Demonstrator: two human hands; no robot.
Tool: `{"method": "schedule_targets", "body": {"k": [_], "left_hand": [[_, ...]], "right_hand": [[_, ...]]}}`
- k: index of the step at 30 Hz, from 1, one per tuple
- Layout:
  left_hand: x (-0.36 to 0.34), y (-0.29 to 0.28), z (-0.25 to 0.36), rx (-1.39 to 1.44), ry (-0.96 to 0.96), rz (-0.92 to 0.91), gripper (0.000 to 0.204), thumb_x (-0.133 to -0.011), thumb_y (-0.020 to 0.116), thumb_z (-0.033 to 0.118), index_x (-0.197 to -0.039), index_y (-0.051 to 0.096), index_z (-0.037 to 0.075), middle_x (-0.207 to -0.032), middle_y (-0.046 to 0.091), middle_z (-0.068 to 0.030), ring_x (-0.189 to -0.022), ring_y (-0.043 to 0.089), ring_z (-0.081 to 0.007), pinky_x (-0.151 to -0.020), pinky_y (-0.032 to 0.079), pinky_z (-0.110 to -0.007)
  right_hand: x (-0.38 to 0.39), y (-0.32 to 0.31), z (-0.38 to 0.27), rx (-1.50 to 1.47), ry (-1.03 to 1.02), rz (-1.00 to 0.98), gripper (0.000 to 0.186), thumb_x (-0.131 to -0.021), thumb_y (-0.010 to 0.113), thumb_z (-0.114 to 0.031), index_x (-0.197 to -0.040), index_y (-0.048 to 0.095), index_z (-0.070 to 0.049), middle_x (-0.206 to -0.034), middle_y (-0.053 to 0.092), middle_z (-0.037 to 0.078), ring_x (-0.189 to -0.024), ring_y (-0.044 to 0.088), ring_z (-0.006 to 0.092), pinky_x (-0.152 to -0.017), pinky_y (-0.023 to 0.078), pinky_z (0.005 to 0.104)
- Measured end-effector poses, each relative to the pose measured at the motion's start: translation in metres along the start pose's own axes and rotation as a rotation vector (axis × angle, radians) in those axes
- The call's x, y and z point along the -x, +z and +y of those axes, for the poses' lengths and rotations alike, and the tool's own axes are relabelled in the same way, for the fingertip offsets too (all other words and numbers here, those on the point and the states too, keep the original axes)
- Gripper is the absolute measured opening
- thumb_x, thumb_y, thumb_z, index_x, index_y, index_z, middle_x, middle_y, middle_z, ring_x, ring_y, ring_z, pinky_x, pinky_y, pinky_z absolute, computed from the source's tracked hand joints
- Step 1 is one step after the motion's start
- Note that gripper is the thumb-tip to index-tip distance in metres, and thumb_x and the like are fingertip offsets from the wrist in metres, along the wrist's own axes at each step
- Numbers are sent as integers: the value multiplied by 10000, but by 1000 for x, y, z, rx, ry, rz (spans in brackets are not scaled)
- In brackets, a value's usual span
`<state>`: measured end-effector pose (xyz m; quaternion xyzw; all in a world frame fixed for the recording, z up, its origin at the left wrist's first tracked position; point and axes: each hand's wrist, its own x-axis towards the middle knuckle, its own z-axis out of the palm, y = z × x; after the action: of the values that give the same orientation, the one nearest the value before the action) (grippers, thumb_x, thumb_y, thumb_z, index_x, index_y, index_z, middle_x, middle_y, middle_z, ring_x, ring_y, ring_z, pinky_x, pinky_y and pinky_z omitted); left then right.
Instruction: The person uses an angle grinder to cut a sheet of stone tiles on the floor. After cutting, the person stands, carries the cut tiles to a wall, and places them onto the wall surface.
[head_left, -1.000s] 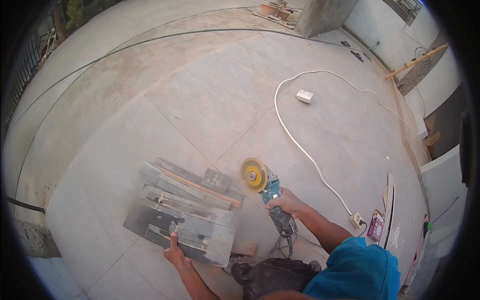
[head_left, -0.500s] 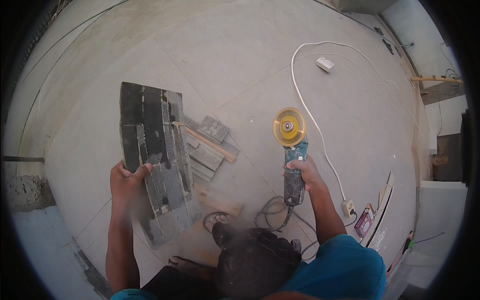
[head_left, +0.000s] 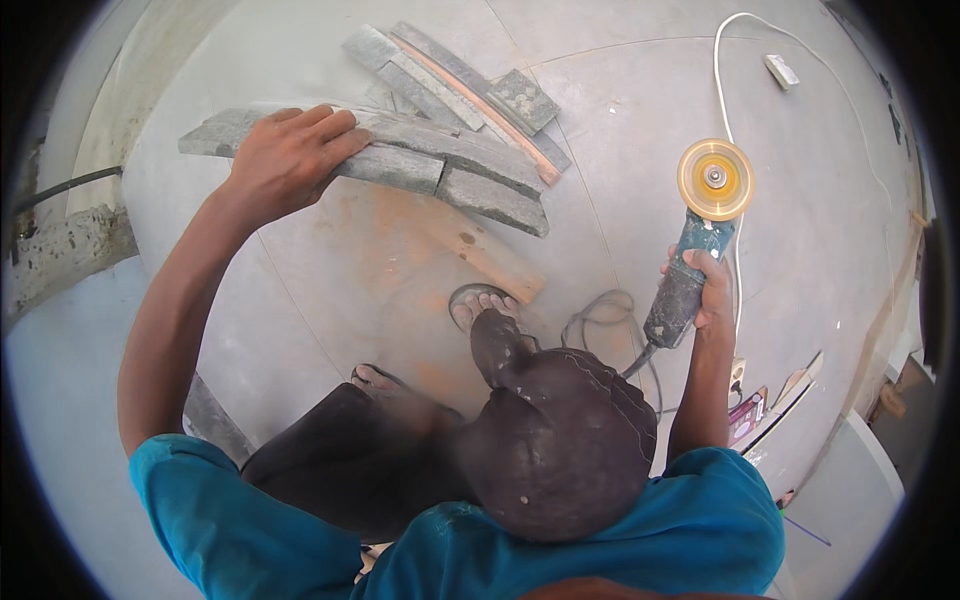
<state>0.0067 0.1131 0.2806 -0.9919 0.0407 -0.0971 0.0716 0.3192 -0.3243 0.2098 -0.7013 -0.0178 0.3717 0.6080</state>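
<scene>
My left hand (head_left: 288, 165) is closed over the upper edge of a grey stone cladding panel (head_left: 400, 166), whose rough split strips face me. The panel is tilted, above the floor at the left. In my right hand (head_left: 710, 285) is an angle grinder (head_left: 668, 305), gripped round its dark, dust-marked body. Its yellow cutting disc (head_left: 717, 205) points away from me and stays apart from the stone. Whether the disc is turning, I cannot tell. My left thumb is hidden behind the panel or the fingers.
Cut stone strips (head_left: 525, 100) lie on the tiled floor beyond the panel. A wooden board (head_left: 490, 255) lies near my sandalled foot (head_left: 485, 305). The grinder's cord (head_left: 600, 305) loops beside my knee. A white cable (head_left: 722, 70) and a purple box (head_left: 745, 415) are at the right.
The panel has turned from its mesh-backed face to its rough stone face and now lies more crosswise. My left hand has shifted onto its top edge. The grinder appears farther right and higher in view.
</scene>
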Motion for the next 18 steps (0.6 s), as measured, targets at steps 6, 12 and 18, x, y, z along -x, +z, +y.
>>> {"method": "schedule_targets", "body": {"k": [6,12,18], "left_hand": [[11,54,-30,-89,156,87,394,-789,706,49,-1172,700,139,-990,627,37,-852,606,-144,-718,483,-306],[27,97,-39,-85,167,162,428,-789,697,60,-1211,712,128,-955,628,40,-821,587,-129,-737,480,-302],[55,129,-42,-108,175,209,511,-863,682,114,-1351,666,266,-1008,619,60,-879,590,-130,-844,517,-316]], "right_hand": [[3,16,2,54,4,-20,359,-796,675,-187,-1080,595,17,-929,668,113,-741,702,221,-607,615,374],[-4,40,-2,83,66,1,400,-742,682,-159,-1093,592,10,-922,661,124,-755,696,237,-643,584,392],[-16,61,7,120,81,-6,446,-743,694,-176,-1127,575,18,-932,660,129,-761,693,235,-660,584,393]]}}
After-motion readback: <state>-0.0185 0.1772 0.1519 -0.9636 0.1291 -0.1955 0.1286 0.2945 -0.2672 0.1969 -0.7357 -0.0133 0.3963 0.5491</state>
